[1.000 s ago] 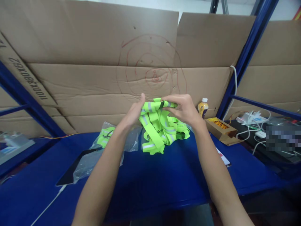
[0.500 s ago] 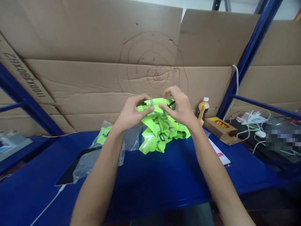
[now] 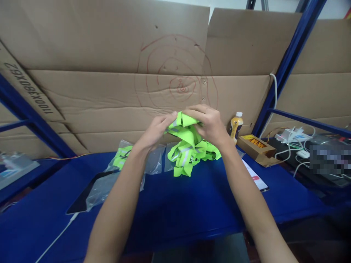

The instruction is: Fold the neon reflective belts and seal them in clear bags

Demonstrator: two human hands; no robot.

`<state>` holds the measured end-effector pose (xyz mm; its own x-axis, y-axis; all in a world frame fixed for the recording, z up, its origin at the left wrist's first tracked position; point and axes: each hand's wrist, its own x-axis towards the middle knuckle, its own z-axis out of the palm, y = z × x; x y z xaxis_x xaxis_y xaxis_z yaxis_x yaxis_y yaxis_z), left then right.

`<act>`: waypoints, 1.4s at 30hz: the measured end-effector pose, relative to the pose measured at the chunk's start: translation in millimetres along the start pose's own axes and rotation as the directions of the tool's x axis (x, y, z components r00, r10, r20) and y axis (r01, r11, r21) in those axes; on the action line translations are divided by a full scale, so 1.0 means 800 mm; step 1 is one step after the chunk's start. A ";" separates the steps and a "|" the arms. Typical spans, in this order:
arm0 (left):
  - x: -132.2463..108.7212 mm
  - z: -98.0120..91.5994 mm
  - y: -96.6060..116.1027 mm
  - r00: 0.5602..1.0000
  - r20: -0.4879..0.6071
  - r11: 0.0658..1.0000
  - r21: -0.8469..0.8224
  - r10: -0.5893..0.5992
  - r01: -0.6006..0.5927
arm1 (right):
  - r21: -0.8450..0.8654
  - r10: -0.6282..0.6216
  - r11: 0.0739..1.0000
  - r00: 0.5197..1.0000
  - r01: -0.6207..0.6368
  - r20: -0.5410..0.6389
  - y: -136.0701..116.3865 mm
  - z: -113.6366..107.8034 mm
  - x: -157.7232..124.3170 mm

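Both hands grip a bunched neon-yellow reflective vest with grey bands, lifted above the blue table. My left hand is closed on the upper left of the fabric, its thumb along the top edge. From the right, my right hand wraps over the top, and its fingertips are partly hidden behind the cloth. Loose folds and straps hang below the hands towards the table. Another piece of neon-yellow fabric lies in a clear plastic bag on the left.
Clear plastic bags cover part of a dark tablet-like slab on the left. At right are a yellow drink bottle, an open cardboard box and a phone. A cardboard wall rises behind.
My right hand has turned and closed over the top of the vest, moving closer to my left hand. The rolled top part is now gathered between them.
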<state>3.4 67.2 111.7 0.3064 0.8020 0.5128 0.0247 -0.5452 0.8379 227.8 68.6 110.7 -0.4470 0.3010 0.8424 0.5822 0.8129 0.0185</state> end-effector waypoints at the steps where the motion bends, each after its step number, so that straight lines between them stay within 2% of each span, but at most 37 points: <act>1: 0.001 -0.001 0.000 0.999 -0.006 0.996 -0.076 -0.051 0.051 | -0.026 -0.021 0.999 1.000 0.021 -0.016 -0.001 0.005 0.000; 4: 0.002 -0.007 0.000 0.996 -0.045 0.976 -0.204 -0.081 0.070 | 0.015 -0.049 0.999 0.999 0.049 -0.001 -0.010 0.011 0.004; 6: 0.002 -0.015 -0.001 0.996 -0.087 0.986 -0.169 -0.014 -0.001 | 0.123 -0.049 0.991 0.998 0.045 0.030 -0.016 0.009 0.006; 8: 0.000 -0.023 0.000 0.990 -0.100 0.993 -0.045 0.102 -0.107 | 0.226 -0.018 0.974 0.999 0.006 0.048 -0.019 0.003 0.008; 11: -0.006 -0.028 0.005 0.967 -0.008 0.948 0.204 0.253 -0.247 | 0.306 0.060 0.949 0.995 -0.083 0.085 -0.012 -0.007 0.007; 13: -0.009 -0.026 0.010 0.958 0.080 0.908 0.307 0.275 -0.287 | 0.332 0.080 0.935 0.986 -0.124 0.144 -0.003 -0.014 0.004; 16: -0.008 -0.020 0.010 0.946 0.151 0.879 0.350 0.287 -0.323 | 0.322 0.098 0.931 0.970 -0.169 0.224 0.008 -0.022 0.000; 19: -0.003 -0.013 0.001 0.927 0.121 0.879 0.294 0.355 -0.375 | 0.259 0.112 0.952 0.973 -0.163 0.200 0.012 -0.024 -0.003; 21: 0.001 -0.007 -0.007 0.944 0.056 0.937 0.121 0.324 -0.328 | 0.220 0.065 0.972 0.992 -0.087 0.104 0.013 -0.018 -0.003; 23: 0.003 -0.002 -0.011 0.979 -0.033 0.972 -0.114 0.203 -0.206 | 0.150 -0.011 0.988 0.999 0.016 -0.033 0.016 -0.007 -0.003; 25: 0.003 0.000 -0.011 0.993 -0.100 0.955 -0.282 0.062 -0.088 | 0.049 -0.092 0.994 0.984 0.100 -0.150 0.019 0.009 -0.005; 27: 0.002 -0.001 -0.008 0.996 -0.081 0.934 -0.356 -0.042 0.011 | -0.032 -0.157 0.988 0.963 0.153 -0.218 0.023 0.024 -0.006; 29: 0.001 -0.006 -0.005 0.995 -0.006 0.917 -0.388 -0.104 0.093 | -0.063 -0.188 0.982 0.954 0.178 -0.234 0.023 0.035 -0.006; 31: 0.000 -0.011 -0.004 0.988 0.031 0.908 -0.392 -0.149 0.149 | -0.055 -0.178 0.984 0.966 0.171 -0.187 0.019 0.037 -0.005; 34: 0.003 -0.017 -0.009 0.979 -0.026 0.909 -0.378 -0.200 0.175 | -0.007 -0.129 0.992 0.990 0.129 -0.047 0.006 0.028 -0.002; 36: 0.006 -0.022 -0.015 0.984 -0.085 0.932 -0.341 -0.160 0.122 | 0.065 -0.118 0.991 0.992 0.116 0.032 -0.006 0.020 0.000; 38: 0.007 -0.026 -0.020 0.989 -0.141 0.973 -0.231 -0.039 0.006 | 0.158 -0.103 0.983 0.993 0.094 0.049 -0.016 0.016 0.001; 40: 0.007 -0.028 -0.020 0.977 -0.171 0.990 -0.040 0.125 -0.133 | 0.222 -0.021 0.975 1.000 0.022 -0.007 -0.022 0.019 0.001; 42: 0.004 -0.025 -0.014 0.954 -0.133 0.951 0.188 0.270 -0.244 | 0.246 0.114 0.965 0.989 -0.087 -0.096 -0.022 0.029 0.001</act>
<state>-15.2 80.5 107.7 0.1727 0.6496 0.7404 0.1277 -0.7601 0.6372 201.7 66.3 98.8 -0.3107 0.3420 0.8869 0.4341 0.8811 -0.1878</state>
